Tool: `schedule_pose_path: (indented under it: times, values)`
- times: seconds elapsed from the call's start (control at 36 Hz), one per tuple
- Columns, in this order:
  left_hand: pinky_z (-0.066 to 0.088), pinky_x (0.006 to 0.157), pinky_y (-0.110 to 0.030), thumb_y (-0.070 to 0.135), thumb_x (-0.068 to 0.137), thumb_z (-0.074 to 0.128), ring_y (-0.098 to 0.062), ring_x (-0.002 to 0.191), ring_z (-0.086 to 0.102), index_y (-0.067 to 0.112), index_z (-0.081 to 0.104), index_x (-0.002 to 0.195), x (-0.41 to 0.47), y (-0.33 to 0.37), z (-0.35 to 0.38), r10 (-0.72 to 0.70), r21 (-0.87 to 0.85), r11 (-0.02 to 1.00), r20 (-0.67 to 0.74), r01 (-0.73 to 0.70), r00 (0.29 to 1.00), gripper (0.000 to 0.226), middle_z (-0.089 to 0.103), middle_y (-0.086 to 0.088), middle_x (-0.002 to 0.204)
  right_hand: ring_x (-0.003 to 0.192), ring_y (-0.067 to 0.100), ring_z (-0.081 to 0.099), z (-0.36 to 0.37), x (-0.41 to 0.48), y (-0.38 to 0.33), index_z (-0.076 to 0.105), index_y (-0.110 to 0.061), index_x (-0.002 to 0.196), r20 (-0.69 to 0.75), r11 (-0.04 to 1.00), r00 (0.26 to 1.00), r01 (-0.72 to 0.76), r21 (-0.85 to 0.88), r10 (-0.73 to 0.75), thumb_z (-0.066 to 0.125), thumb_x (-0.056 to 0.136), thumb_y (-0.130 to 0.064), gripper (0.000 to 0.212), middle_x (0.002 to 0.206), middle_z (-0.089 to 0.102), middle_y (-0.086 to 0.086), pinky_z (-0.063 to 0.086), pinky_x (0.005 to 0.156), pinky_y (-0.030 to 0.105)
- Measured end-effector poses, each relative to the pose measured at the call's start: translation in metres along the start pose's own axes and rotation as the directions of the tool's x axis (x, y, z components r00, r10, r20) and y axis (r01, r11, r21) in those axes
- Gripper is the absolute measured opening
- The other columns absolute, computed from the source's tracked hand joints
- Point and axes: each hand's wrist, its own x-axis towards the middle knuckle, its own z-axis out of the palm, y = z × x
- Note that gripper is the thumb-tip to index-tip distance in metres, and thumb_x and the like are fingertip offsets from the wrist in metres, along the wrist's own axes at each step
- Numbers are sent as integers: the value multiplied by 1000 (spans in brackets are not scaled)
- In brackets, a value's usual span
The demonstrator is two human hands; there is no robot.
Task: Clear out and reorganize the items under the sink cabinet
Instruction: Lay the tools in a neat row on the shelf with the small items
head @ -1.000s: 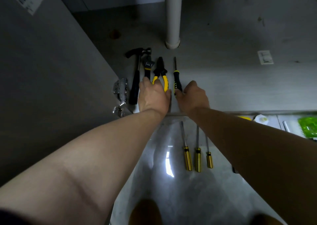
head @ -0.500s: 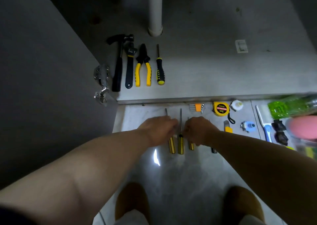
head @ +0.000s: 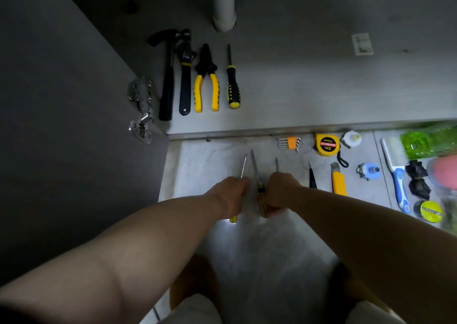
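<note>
On the cabinet floor (head: 309, 81) a hammer (head: 168, 76), a wrench (head: 185, 76), yellow-handled pliers (head: 206, 81) and a black-and-yellow screwdriver (head: 232, 83) lie side by side. On the tiled floor in front, three thin yellow-handled screwdrivers lie parallel. My left hand (head: 231, 195) grips the left screwdriver (head: 243, 166). My right hand (head: 279, 192) holds the middle screwdriver (head: 254, 169) and the right screwdriver (head: 277, 165). The handles are mostly hidden under my hands.
A white drain pipe (head: 223, 2) stands at the cabinet's back. The open door (head: 61, 113) with its hinge (head: 142, 108) is at left. Hex keys (head: 289, 143), a tape measure (head: 326, 144), a utility knife (head: 337, 179), a brush (head: 398, 177) and a green bottle (head: 430, 140) lie to the right.
Both hands drew back from the tools in the cabinet to the three screwdrivers on the tile and closed around them. The left screwdriver now sits tilted.
</note>
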Motion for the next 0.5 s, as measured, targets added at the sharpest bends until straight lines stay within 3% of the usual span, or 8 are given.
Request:
schedule_pose_path:
  times: [0.06,0.11,0.19,0.25,0.31,0.39,0.5]
  values:
    - [55,86,-44,4,84,65,-35,103,62,8,53,113,-5,2,-7,-4,49,999,68,1,998,32,59,-15,117,67,16,69,-12,-5,4,64,-14,71,156,1000,988,15,28,-19,72,88,-32,26,66,69,1,56,65,26]
    - [56,82,-42,5,84,66,-34,102,63,8,53,115,-10,6,-17,3,77,997,132,-13,991,34,62,-15,115,65,16,75,-29,-15,9,70,-3,83,321,976,947,-46,211,-25,73,89,-18,16,68,75,6,56,54,22]
    - [53,67,-40,-1,83,68,-30,83,63,9,53,111,-18,13,-41,15,0,1000,273,-15,962,32,61,-12,101,74,18,77,-63,-42,17,71,2,103,427,966,903,-67,249,-48,72,89,-17,23,84,78,13,57,54,21]
    - [57,70,-47,-8,84,67,-32,80,64,10,52,101,-24,20,-60,51,-125,992,393,-2,918,29,60,-19,99,78,17,77,-87,-59,24,70,-3,102,437,972,894,-11,233,-95,70,92,-18,18,87,78,11,57,57,21]
    - [60,84,-54,-10,85,67,-38,88,68,9,54,99,-31,29,-80,58,-198,979,449,36,891,27,59,-22,104,78,17,77,-113,-76,33,69,-9,95,422,970,897,32,241,-134,68,93,-17,9,87,78,11,56,58,20]
    - [64,81,-37,-12,88,66,-32,88,69,9,53,117,-39,42,-111,36,-308,942,492,135,870,38,56,-15,106,75,16,76,-147,-98,42,68,-15,88,361,953,913,84,291,-191,71,91,-20,7,84,76,8,56,58,21]
    - [61,88,-35,-7,91,65,-24,90,66,13,56,122,-44,61,-149,69,-418,899,421,126,905,38,55,-12,105,59,12,64,-177,-112,45,63,-18,83,195,876,937,179,447,-291,69,91,-21,11,76,67,7,50,52,19]
